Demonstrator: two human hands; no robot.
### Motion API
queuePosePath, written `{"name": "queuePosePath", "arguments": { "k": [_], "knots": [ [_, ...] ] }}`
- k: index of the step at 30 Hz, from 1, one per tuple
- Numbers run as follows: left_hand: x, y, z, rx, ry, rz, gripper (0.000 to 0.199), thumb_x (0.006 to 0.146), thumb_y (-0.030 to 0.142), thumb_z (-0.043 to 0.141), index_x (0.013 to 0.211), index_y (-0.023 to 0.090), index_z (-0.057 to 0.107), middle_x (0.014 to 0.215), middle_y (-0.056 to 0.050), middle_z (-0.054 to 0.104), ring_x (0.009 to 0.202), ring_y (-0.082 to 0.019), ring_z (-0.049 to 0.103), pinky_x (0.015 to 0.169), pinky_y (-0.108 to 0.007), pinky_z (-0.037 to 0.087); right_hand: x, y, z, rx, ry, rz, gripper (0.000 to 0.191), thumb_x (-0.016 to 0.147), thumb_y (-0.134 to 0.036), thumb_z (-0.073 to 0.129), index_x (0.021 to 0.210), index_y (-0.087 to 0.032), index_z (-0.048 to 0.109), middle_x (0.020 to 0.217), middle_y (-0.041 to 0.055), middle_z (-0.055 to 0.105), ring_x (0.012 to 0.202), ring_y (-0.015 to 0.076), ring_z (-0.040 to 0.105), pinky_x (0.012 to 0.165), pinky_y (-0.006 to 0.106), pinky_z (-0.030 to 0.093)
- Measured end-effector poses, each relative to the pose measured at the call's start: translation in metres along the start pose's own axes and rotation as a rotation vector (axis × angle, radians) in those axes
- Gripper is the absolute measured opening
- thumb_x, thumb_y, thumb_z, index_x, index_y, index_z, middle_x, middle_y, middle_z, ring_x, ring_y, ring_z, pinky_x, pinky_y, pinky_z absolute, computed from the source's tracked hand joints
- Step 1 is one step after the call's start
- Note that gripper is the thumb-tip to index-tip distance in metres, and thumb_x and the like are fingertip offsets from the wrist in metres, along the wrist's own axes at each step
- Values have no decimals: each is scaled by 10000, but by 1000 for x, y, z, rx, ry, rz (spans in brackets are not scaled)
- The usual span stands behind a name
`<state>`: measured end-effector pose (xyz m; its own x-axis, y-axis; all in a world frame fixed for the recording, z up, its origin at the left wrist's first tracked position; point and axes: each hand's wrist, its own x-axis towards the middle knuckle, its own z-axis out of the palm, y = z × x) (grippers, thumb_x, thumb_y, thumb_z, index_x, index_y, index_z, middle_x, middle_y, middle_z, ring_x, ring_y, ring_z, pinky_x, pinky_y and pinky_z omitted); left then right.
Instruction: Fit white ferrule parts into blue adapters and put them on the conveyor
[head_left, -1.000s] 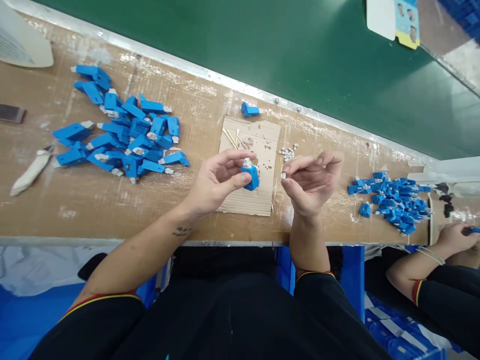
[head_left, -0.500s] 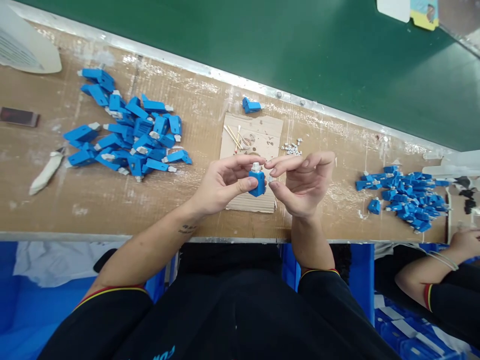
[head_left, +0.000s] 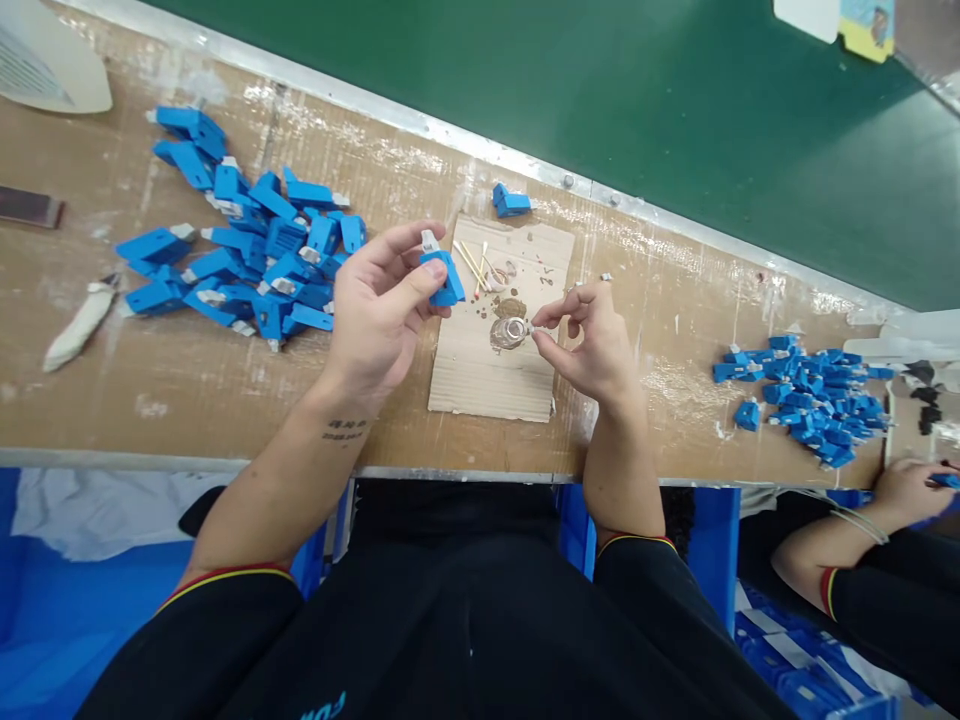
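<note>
My left hand (head_left: 382, 310) grips a blue block (head_left: 444, 278) with a pale tip pointing up, above the left edge of a cardboard piece (head_left: 487, 385). Thumb and forefinger of my right hand (head_left: 592, 345) pinch a tiny pale piece (head_left: 531, 328) beside a small round clear dish (head_left: 510, 332) on the cardboard. Cotton swabs (head_left: 472, 268) lie at the cardboard's upper left. Small grey pieces (head_left: 605, 278) show partly behind my right hand. Another blue block (head_left: 511, 202) rests just above the cardboard.
Piles of blue blocks lie at the left (head_left: 285, 235) and right (head_left: 825, 400). A white cloth-wrapped tool (head_left: 81, 325) and a dark flat bar (head_left: 30, 206) are at far left. Another person's hand (head_left: 911, 492) is at the right edge.
My hands have moved apart. My left hand carried the blue block left and up; my right hand came down beside the dish, which is now uncovered.
</note>
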<state>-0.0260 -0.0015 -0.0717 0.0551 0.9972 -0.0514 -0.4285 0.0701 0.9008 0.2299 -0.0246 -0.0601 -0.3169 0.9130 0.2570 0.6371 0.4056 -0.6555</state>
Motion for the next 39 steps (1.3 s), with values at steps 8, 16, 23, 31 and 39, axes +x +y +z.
{"name": "queuePosePath", "arguments": {
  "k": [8, 16, 23, 31, 39],
  "knots": [
    [-4, 3, 7, 19, 15, -16, 307, 791, 404, 934, 1052, 323, 793, 850, -4, 772, 772, -189, 745, 577, -295, 576, 0, -2, -1, -44, -59, 50, 320, 883, -201, 651, 1024, -288, 378, 937, -25, 750, 777, 148, 708, 671, 318, 540],
    [-3, 2, 4, -1, -35, -3, 293, 825, 393, 910, 1083, 319, 794, 903, -10, 782, 776, -185, 740, 598, -292, 593, -2, 1, 0, 83, 46, -34, 348, 887, -195, 705, 1054, -296, 417, 921, -48, 732, 740, 139, 677, 614, 318, 483],
    [-17, -3, 23, -30, -161, -13, 413, 785, 443, 949, 1119, 247, 805, 1005, -63, 800, 891, -202, 762, 672, -276, 631, -4, -12, 4, 380, 369, -130, 485, 923, -439, 784, 1094, -362, 337, 854, -82, 673, 774, 187, 697, 681, 377, 575],
    [-28, -10, 35, -105, -336, -118, 383, 824, 428, 922, 1131, 217, 833, 968, -72, 804, 778, -168, 759, 670, -260, 659, 0, -29, 26, 511, 383, -181, 435, 970, -476, 745, 1101, -366, 345, 835, -76, 672, 869, 223, 766, 867, 486, 672],
    [-28, -11, 35, -112, -369, -128, 397, 812, 448, 924, 1133, 227, 846, 1020, -96, 837, 896, -231, 808, 712, -290, 660, -3, -30, 30, 574, 340, -198, 437, 971, -395, 771, 1105, -367, 357, 904, -87, 738, 847, 197, 791, 804, 437, 702]
  ]
}}
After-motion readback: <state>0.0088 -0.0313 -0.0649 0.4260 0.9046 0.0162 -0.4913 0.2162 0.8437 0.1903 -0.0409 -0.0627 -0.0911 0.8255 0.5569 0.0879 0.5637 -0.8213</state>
